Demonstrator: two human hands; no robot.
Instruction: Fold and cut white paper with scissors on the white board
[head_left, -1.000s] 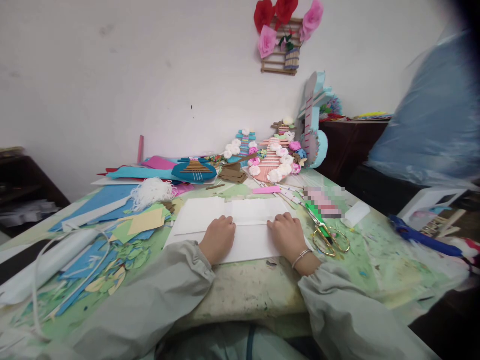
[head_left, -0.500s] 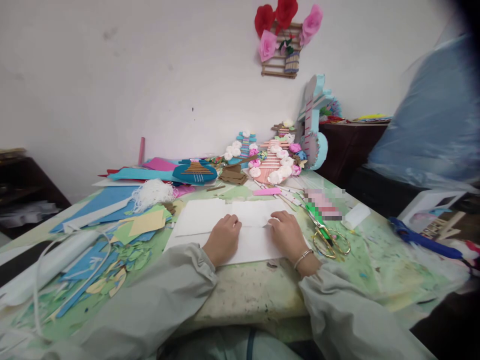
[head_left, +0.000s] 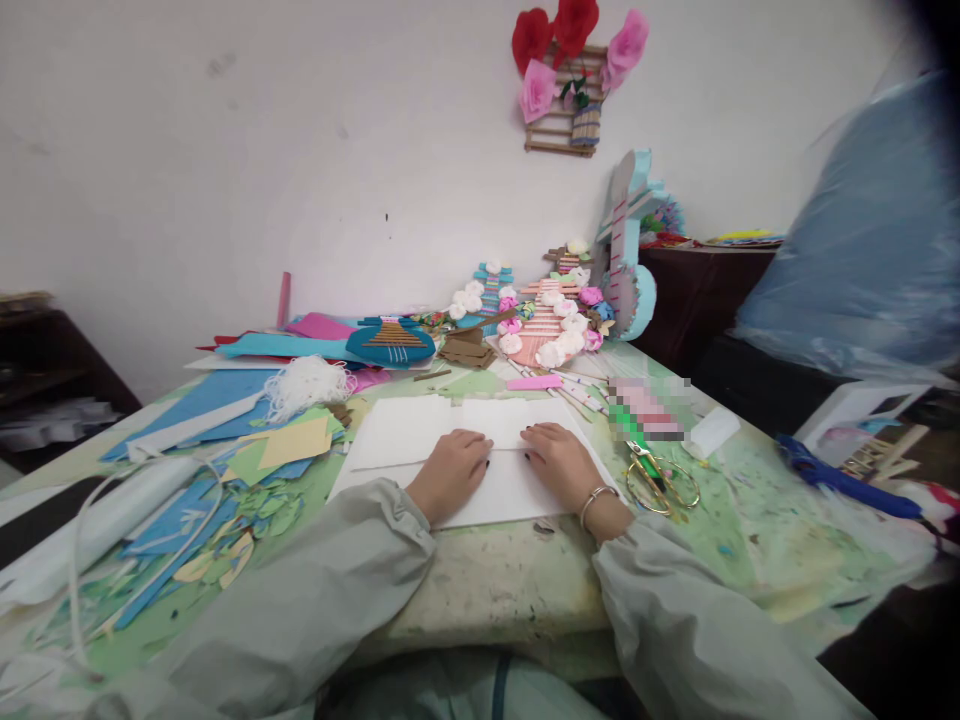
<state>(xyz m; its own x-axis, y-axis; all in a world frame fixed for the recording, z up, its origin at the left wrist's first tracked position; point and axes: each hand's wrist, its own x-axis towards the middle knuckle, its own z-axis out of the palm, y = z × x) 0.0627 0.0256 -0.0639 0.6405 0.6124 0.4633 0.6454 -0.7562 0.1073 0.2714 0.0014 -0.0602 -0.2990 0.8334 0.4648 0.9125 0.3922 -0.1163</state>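
A white sheet of paper or card (head_left: 409, 427) lies in front of me, with a straight edge or fold running across its middle. My left hand (head_left: 455, 470) rests palm down on it, fingers stretched toward the centre. From the other side my right hand (head_left: 559, 462) lies on the sheet too, fingers extended and a bracelet (head_left: 598, 497) at its wrist. A small gap separates the fingertips. Both hands look open, pressing on the paper around its middle line. Gold-handled scissors (head_left: 660, 482) lie just right of my right hand.
Coloured paper scraps (head_left: 277, 510), a white yarn heap (head_left: 307, 388) and a white cable (head_left: 75, 570) cover the left. Decorated paper crafts (head_left: 540, 325) line the wall behind. A blue glue gun (head_left: 847, 478) sits at the right, beside a plastic-wrapped bundle (head_left: 862, 240).
My right hand has shifted left, closer to my left hand. The left hand's fingers have stretched out flatter toward the right. The paper stays in place.
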